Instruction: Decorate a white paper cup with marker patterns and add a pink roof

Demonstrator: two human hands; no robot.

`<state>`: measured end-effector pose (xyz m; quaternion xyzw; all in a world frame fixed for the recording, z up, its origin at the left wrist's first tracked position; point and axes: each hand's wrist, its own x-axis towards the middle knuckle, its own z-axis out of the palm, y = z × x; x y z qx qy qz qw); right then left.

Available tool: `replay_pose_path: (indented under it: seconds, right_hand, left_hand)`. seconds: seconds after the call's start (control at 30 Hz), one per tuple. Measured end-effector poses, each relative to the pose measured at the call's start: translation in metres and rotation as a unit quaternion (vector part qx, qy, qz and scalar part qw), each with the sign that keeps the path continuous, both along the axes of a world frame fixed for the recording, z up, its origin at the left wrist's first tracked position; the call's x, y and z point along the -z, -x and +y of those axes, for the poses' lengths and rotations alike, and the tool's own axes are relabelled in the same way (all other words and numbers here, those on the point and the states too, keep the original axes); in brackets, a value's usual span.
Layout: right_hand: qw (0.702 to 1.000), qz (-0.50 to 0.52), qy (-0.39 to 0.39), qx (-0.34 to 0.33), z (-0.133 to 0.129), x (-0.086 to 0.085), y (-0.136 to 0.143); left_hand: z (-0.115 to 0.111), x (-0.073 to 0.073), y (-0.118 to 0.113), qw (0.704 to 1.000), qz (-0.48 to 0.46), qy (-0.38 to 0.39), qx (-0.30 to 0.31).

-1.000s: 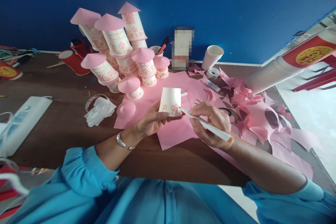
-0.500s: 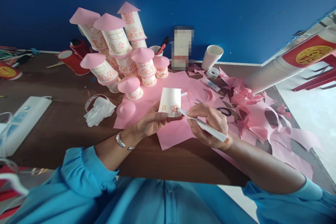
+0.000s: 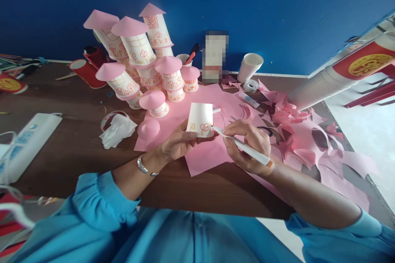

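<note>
Bearing a yellowish flower and a red one along its lower edge, the white cup (image 3: pixel 200 115) is held wide end down, above the pink sheet (image 3: pixel 202 162). The left hand (image 3: pixel 177 144) is closed on the cup's lower part, thumb in front. The right hand (image 3: pixel 250 144) grips a white marker (image 3: pixel 251 153), its tip at the cup's lower right edge; contact cannot be confirmed. The hands are apart from each other.

Near the left hand, a pink cone (image 3: pixel 148 130) lies on the sheet. Behind it stand several cup towers (image 3: pixel 138 51) with pink conical roofs and drawn flowers. Left of the cone, crumpled white tissue (image 3: pixel 117 132) lies on the brown table (image 3: pixel 160 191).

Right of the cup, pink scraps (image 3: pixel 304 148) are spread in overlapping pieces. Beyond the right hand are a small tube (image 3: pixel 249 100), a tape roll (image 3: pixel 251 86) and an upright cup (image 3: pixel 250 68) near the blue wall (image 3: pixel 277 8). At far right, a long cup stack (image 3: pixel 317 84) leans; at far left lies a power strip (image 3: pixel 32 144)
</note>
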<state>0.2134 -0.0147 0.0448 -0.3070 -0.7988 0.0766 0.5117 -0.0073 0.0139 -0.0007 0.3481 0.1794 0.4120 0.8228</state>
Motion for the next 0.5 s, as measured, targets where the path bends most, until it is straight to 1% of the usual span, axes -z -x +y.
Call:
replay_pose_path:
  seconds: [0.17,0.3,0.5]
  right_hand:
    - [0.999,0.037,-0.014,0.001,0.0015,0.0018,-0.0016]
    - [0.999,0.05,0.006,0.011,0.0016,0.0044,-0.0009]
    - [0.999,0.028,-0.009,-0.013,-0.0008,0.008,-0.0007]
  left_hand:
    - [-0.0003,-0.0027,-0.0001,1.0,0.008,-0.002,-0.005]
    - [-0.0009,-0.0039,-0.0005,1.0,0.013,-0.019,-0.015]
    - [-0.0008,0.0006,0.0003,0.999,0.022,-0.026,-0.016]
